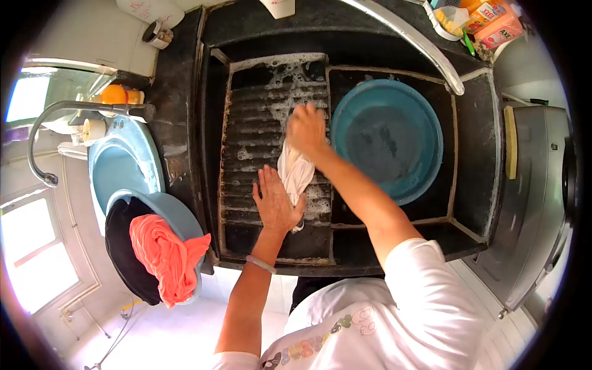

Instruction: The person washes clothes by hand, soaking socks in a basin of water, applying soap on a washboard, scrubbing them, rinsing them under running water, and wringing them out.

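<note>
A wet white cloth (295, 172) lies bunched lengthwise on the dark ridged washboard (253, 132) of the sink. My right hand (306, 131) is closed in a fist at the cloth's far end, gripping it; its fingertips are hidden. My left hand (277, 200) lies flat with fingers stretched out at the near end, its thumb side against the cloth. Soap suds (293, 77) spread over the ridges around both hands.
A round blue basin (431, 145) holding water stands in the right compartment. A curved metal faucet (425, 43) reaches over it. At left, a bucket (179, 206) holds coral (166, 253) and black clothes beside a blue washbasin (126, 163). Bottles (499, 28) stand at top right.
</note>
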Demonstrator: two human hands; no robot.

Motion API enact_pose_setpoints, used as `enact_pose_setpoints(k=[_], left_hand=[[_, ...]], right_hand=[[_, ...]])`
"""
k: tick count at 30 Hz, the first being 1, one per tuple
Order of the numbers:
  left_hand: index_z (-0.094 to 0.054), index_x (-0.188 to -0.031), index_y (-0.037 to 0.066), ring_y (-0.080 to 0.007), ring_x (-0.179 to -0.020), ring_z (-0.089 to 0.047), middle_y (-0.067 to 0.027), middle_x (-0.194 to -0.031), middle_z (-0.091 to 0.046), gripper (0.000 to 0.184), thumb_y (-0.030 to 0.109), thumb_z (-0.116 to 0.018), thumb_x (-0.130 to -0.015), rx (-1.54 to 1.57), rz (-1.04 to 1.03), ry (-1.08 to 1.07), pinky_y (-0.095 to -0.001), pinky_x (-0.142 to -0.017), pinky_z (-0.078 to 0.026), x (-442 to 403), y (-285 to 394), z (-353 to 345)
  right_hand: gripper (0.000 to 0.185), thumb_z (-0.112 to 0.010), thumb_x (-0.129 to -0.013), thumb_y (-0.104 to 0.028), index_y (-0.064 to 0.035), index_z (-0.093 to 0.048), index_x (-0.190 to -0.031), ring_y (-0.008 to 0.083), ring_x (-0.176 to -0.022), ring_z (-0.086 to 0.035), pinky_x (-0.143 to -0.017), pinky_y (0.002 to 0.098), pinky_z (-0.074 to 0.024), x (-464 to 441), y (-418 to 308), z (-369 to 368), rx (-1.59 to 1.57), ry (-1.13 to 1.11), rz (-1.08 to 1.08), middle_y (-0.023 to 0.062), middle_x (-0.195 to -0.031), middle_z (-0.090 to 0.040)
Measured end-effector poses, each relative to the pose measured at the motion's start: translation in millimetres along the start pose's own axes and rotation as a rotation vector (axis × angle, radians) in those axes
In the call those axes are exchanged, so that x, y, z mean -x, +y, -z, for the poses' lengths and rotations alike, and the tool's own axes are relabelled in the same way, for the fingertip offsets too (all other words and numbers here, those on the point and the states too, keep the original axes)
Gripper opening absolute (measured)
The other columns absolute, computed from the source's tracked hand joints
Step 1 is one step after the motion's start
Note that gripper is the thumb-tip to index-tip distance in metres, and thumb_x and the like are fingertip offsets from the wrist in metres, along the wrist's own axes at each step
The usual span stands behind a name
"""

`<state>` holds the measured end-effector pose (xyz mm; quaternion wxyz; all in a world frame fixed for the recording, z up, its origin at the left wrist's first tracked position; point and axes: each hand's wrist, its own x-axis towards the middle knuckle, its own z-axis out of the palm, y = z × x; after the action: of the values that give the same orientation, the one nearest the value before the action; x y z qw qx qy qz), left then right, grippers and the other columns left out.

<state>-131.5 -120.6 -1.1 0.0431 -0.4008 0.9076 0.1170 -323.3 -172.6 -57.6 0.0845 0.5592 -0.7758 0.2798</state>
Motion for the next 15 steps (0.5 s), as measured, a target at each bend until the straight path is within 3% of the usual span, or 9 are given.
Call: enact_pose_setpoints(k=[1,2,5,7,8,9,11,13,15], left_hand=[[-0.025,-0.139,-0.014,-0.0397,-0.14,-0.017,-0.0294,-0.149,-0.02,0.089,0.052,-0.051,-0.084,0.007,-0.015,0.026,-0.0534,-0.11,-0.014,-6.1,-0.6,0.0],[-0.025,-0.139,-0.014,-0.04,-0.14,-0.017,-0.0299,-0.148,-0.02,0.09,0.052,-0.051,-0.083,0.02,-0.019,0.039,-0.0537,-0.11,-0.014,-6.2,-1.1,-1.4],[-0.026,-0.138,-0.014,-0.0404,-0.14,-0.018,-0.0302,-0.148,-0.02,0.092,0.053,-0.053,-0.082,0.011,0.005,0.013,-0.0543,-0.11,-0.013,0.1,-1.1,-3.0],[-0.025,-0.139,-0.014,-0.0413,-0.139,-0.019,-0.0304,-0.148,-0.021,0.093,0.052,-0.055,-0.081,0.032,0.026,-0.005,-0.0548,-0.11,-0.013,-2.9,1.8,2.3],[-0.024,-0.139,-0.014,-0.0414,-0.139,-0.019,-0.0305,-0.147,-0.022,0.094,0.052,-0.056,-0.08,0.03,0.035,-0.017,-0.055,-0.11,-0.013,1.8,1.8,1.3],[-0.024,-0.139,-0.013,-0.0415,-0.139,-0.019,-0.0306,-0.147,-0.022,0.094,0.052,-0.056,-0.08,0.025,0.04,-0.019,-0.0553,-0.11,-0.014,2.5,0.8,-1.5],[-0.023,-0.141,-0.009,-0.0406,-0.139,-0.018,-0.0298,-0.147,-0.022,0.093,0.05,-0.059,-0.079,0.064,0.107,-0.04,-0.0554,-0.11,-0.015,-7.9,6.6,5.8],[-0.024,-0.144,-0.002,-0.0386,-0.141,-0.016,-0.0279,-0.149,-0.019,0.09,0.046,-0.062,-0.078,0.159,0.234,-0.12,-0.055,-0.11,-0.016,-20.2,21.6,24.2],[-0.025,-0.145,0.002,-0.0409,-0.139,-0.018,-0.0295,-0.148,-0.019,0.086,0.044,-0.062,-0.08,0.285,0.089,-0.043,-0.0567,-0.108,-0.019,-37.7,13.7,15.1]], right_hand=[[0.011,-0.063,-0.069,-0.016,-0.0059,-0.066,-0.066,0.0297,-0.075,-0.059,-0.053,0.0459,-0.0405,-20.6,20.5,2.7,0.011,0.18,-0.002,0.0116,-0.072,-0.06],[0.012,-0.062,-0.07,-0.016,-0.0065,-0.064,-0.062,0.0325,-0.07,-0.059,-0.056,0.0454,-0.0411,-32.8,46.1,24.7,0.101,-0.072,-0.094,0.0133,-0.067,-0.058],[0.024,-0.058,-0.085,-0.022,-0.0058,-0.063,-0.068,0.0338,-0.065,-0.059,-0.06,0.0462,-0.0457,37.0,133.9,56.4,-0.067,0.361,-0.374,0.0135,-0.068,-0.06],[0.03,-0.051,-0.091,-0.026,-0.0047,-0.061,-0.072,0.0323,-0.066,-0.06,-0.07,0.0444,-0.0513,88.8,144.0,80.5,-0.987,0.418,-1.255,0.0124,-0.07,-0.062],[0.033,-0.048,-0.093,-0.027,-0.0038,-0.062,-0.075,0.0331,-0.072,-0.061,-0.077,0.0448,-0.0512,104.8,135.9,83.4,-1.458,0.331,-1.39,0.0143,-0.076,-0.063],[0.037,-0.044,-0.094,-0.029,-0.0028,-0.064,-0.078,0.034,-0.077,-0.063,-0.084,0.0451,-0.0511,115.7,130.9,82.4,-1.946,0.219,-1.472,0.0162,-0.081,-0.065],[0.043,-0.046,-0.094,-0.032,0.0065,-0.063,-0.103,0.0397,-0.105,-0.059,-0.096,0.0472,-0.0453,118.1,94.4,70.1,-2.705,-0.421,-0.908,0.0271,-0.108,-0.062],[0.045,-0.055,-0.091,-0.031,0.0127,-0.062,-0.1,0.0359,-0.103,-0.061,-0.093,0.047,-0.0486,62.5,19.5,111.6,-2.286,-0.794,-1.123,0.0271,-0.104,-0.064],[0.033,-0.06,-0.09,-0.026,0.004,-0.067,-0.1,0.0284,-0.095,-0.064,-0.086,0.0402,-0.0494,46.9,11.5,111.9,-1.683,-0.525,-0.989,0.0203,-0.101,-0.067]])
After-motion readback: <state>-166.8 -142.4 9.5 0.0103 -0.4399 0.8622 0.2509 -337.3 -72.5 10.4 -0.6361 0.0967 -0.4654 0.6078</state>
